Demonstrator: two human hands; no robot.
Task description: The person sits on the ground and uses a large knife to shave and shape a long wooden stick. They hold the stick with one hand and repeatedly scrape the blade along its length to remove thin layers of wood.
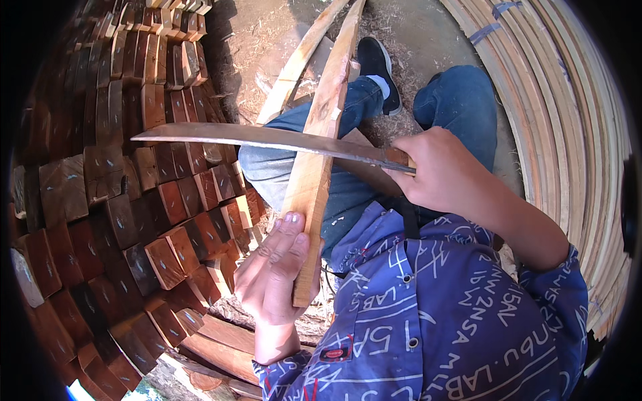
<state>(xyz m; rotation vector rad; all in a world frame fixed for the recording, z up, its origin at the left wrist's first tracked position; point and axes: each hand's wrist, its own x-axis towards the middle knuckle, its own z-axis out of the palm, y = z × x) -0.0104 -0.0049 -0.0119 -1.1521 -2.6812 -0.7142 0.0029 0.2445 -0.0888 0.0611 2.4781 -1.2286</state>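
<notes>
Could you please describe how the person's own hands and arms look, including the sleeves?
The left hand and right hand are bare, with no gloves visible. The right forearm is uncovered up to about the elbow. Both the left sleeve and right sleeve are blue-purple with white printed lettering.

Across the left of the frame we see a tall stack of wooden blocks [87,254], their ends ranging from pale tan to dark reddish brown, many with light bluish marks. Along the right edge we find long pale planks [562,100], bowed by the lens, with blue bands [485,33] near the top. At upper centre we make out bare ground [234,50] with scattered shavings [428,30]; at lower left, reddish-brown boards [221,344].
</notes>
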